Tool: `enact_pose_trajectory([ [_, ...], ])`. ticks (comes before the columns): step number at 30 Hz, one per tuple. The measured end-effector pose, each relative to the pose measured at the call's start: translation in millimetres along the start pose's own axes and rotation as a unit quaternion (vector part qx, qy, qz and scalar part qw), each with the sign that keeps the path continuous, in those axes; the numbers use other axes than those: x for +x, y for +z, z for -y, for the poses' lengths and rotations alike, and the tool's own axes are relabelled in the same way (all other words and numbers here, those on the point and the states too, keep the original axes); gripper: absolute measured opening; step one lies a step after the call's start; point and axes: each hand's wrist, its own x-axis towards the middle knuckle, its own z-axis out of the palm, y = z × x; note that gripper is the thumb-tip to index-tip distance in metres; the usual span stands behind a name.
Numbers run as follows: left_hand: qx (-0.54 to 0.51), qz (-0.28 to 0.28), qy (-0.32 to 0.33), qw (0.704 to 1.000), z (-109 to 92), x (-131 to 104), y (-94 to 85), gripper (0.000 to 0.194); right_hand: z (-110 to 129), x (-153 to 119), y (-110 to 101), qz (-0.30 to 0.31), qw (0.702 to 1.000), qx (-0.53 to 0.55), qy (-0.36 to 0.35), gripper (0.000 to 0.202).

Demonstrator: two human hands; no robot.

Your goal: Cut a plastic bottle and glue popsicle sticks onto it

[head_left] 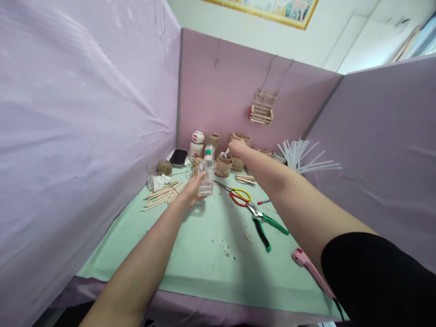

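Note:
My left hand (195, 187) is wrapped round a clear plastic bottle (206, 177) with a green and white label, held upright above the green tabletop (204, 240). Farther back, my right hand (237, 144) reaches to the rim of a brown woven container (242, 136) at the rear of the table. Its fingers are bent at that rim, and what they hold, if anything, is hidden. Just below stands a small brown pot (223, 167) with markers in it.
Red-and-yellow scissors (240, 195) and green-handled pruners (260, 222) lie mid-table. Wooden sticks (162, 195), twine (165, 168) and a phone (179, 157) are left. A pink glue gun (311, 268) and white sticks (299, 156) are right. A stick basket (261, 111) hangs behind.

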Motion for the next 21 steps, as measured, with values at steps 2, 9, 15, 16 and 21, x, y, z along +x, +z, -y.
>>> enact_pose_trajectory([
  [2, -0.003, -0.005, 0.007, 1.0, 0.8, 0.6, -1.4, 0.041, 5.2, 1.4, 1.1, 0.0, 1.0, -0.02, -0.009, 0.031],
  [9, 0.016, -0.025, 0.036, 0.999, 2.2, 5.8, -3.9, 0.05, 2.4, -54.2, 20.4, 0.082, 0.996, -0.023, 0.016, 0.032],
  [15, 0.004, -0.037, 0.038, 0.999, 2.8, 4.5, 1.6, 0.047, -15.9, -134.0, 65.8, 0.29, 0.956, -0.008, 0.05, 0.014],
  [16, -0.003, -0.036, 0.039, 0.999, 2.7, 3.0, 2.8, 0.046, -15.7, -139.9, 71.4, 0.296, 0.954, -0.004, 0.052, 0.015],
  [21, -0.011, -0.027, 0.095, 0.995, 4.1, -2.2, 5.4, 0.045, -5.8, -148.7, 85.1, 0.26, 0.963, 0.026, 0.069, 0.028],
])
